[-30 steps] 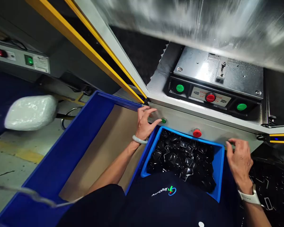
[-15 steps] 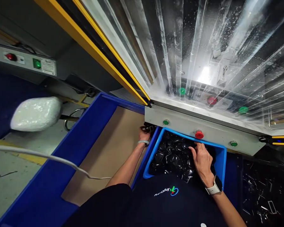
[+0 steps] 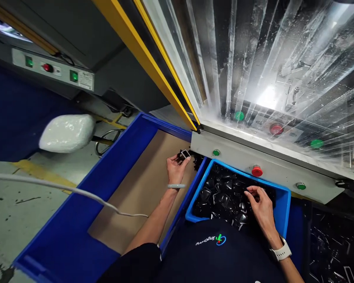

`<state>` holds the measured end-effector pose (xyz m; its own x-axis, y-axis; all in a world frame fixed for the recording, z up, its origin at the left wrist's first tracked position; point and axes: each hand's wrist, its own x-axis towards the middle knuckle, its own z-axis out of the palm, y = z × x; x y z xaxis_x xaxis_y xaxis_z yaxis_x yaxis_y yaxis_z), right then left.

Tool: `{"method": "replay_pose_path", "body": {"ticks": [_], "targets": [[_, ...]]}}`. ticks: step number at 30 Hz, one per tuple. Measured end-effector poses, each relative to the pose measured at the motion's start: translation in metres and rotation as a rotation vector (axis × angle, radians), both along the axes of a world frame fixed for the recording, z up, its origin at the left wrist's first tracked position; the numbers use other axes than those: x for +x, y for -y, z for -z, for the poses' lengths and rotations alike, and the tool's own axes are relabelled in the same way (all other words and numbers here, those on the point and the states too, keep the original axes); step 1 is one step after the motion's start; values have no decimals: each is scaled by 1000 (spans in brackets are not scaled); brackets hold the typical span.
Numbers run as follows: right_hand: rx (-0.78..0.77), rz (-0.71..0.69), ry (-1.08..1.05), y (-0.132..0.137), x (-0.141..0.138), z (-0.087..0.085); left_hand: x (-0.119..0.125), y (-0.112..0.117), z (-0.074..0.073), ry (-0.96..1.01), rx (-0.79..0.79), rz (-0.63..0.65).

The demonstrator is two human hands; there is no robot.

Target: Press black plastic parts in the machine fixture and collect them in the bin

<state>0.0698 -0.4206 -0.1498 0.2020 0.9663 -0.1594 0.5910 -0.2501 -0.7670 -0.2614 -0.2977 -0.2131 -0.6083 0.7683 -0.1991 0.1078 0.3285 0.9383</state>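
Black moulded parts (image 3: 224, 196): location, taking 12 o'clock as the top of the view?

At 12 o'clock, heaped in a blue plastic crate (image 3: 286, 208) directly ahead of the torso. A small cluster of similar parts (image 3: 198, 160) lies just beyond the crate's far-left corner, at 11 o'clock.

State of the hands?

The right hand (image 3: 261, 204) is over the heap, with its fingers (image 3: 250, 192) curved narrowly and their tips at the parts; whether they hold one cannot be told. The left hand (image 3: 177, 167), at 11 o'clock, has its fingers (image 3: 173, 158) pinched narrowly on one part (image 3: 183, 155).

Progress?

One part is up in the left hand. The crate is heaped close to its rim, and further dark parts (image 3: 333, 243) lie at 3 o'clock.

Edges and room?

The crate's far rim sits just beside a grey steel panel (image 3: 271, 167) with red and green buttons. Open room lies at 10 o'clock, over a cardboard liner (image 3: 141, 184) in a larger blue tray (image 3: 85, 192). A clear plastic curtain (image 3: 233, 59) hangs farthest, at 1 o'clock.
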Motion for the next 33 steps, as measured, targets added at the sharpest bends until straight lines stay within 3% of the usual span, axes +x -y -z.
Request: {"method": "replay_pose_path", "body": {"ticks": [2,4,8,11,14,18,27,33], "targets": [[13,3,-52,-1,5,-19,16,5,-23,77,199,142],[49,17,-117,-6,7,-44,37,12,-47,57,306,367],[181,-22,-184,-25,-3,-93,83,28,-87,-177,395,772],[247,-90,-175,-39,-13,-110,111,35,-104,-335,543,939],[225,-127,-157,-47,-16,-109,130,38,-112,-399,655,1025],[189,-97,-154,-49,-8,-103,143,38,-114,-362,655,1110],[113,-75,-181,-54,18,-110,154,22,-116,-148,628,1153],[154,-85,-158,-63,20,-110,164,16,-122,-121,568,1140]]}}
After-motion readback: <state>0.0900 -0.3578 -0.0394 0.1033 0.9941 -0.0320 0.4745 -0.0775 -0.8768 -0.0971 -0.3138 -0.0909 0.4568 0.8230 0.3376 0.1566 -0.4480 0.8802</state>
